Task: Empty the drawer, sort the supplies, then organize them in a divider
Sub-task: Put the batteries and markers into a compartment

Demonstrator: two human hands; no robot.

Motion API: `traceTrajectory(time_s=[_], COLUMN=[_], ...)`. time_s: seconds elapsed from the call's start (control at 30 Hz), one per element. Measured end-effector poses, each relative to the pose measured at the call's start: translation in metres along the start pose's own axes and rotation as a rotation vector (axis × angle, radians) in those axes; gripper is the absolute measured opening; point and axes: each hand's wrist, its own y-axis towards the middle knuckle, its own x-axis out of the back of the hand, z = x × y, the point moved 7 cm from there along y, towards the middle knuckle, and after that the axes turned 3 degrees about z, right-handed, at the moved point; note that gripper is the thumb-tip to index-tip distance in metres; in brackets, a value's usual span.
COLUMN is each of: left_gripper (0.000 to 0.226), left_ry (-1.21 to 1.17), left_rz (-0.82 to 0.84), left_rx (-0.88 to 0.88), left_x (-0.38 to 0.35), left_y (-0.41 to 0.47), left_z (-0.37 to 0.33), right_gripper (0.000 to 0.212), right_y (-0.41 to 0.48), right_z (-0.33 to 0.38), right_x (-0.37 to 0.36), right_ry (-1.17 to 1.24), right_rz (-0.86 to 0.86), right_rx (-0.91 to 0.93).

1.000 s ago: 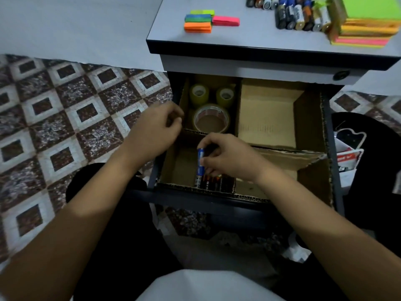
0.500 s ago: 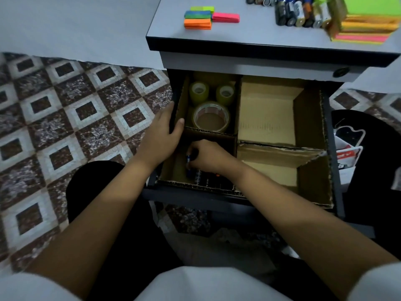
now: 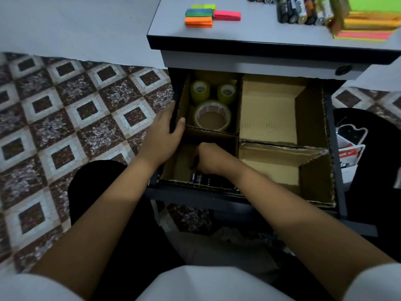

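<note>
The drawer point(image 3: 335, 148) stands pulled out below a pale grey surface point(image 3: 249, 29), over a floor point(image 3: 65, 127) of brown and white patterned tiles. On the surface lie coloured sticky flags point(image 3: 199, 15) at the left, a row of loose batteries point(image 3: 301, 10) further right, and a stack of sticky notes point(image 3: 366, 22) at the right edge. A cardboard divider point(image 3: 269, 118) fills the drawer with four compartments. The far left one holds three tape rolls point(image 3: 212, 115); both right ones show bare cardboard. The left grip point(image 3: 161, 131) clasps the drawer's left wall, thumb inside and fingers outside. The right grip point(image 3: 208, 160) is down in the near left compartment, its fingers curled onto the packed batteries point(image 3: 208, 180) along the near wall; I cannot tell whether it is pinching one.
</note>
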Motion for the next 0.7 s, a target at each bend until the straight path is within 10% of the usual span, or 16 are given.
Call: traceTrajectory(time_s=[0.7], left_gripper=[0.055], left_ry=[0.052], left_rz=[0.011], left_rx=[-0.045], left_x=[0.002], left_y=[-0.001], left_z=[-0.008], right_gripper=[0.028], right_y=[-0.044], right_z=[0.014], right_x=[0.051], right_ry=[0.121], right_rz=[-0.229], right_rx=[0.172])
